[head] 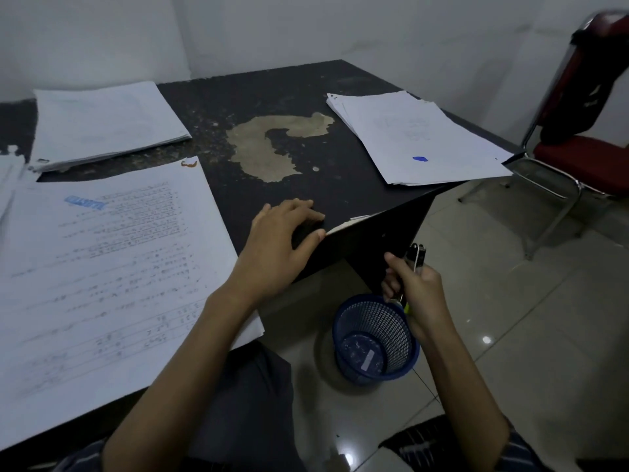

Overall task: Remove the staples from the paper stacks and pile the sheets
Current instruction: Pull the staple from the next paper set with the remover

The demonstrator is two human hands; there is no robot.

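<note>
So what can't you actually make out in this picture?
Head view only.
The tool in the right hand: mostly covered by its fingers, type unclear.
Writing on the near sheet: blurred, unreadable.
Contents of the blue basket: too small, dim.
The left-edge papers: cut off by the frame.

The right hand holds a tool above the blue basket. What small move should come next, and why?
Probably shake the staple remover so any staple drops into the blue basket: the right hand holds it just above the basket's opening. No staple is visible, so this is a guess. The left hand rests at the table edge.
</note>
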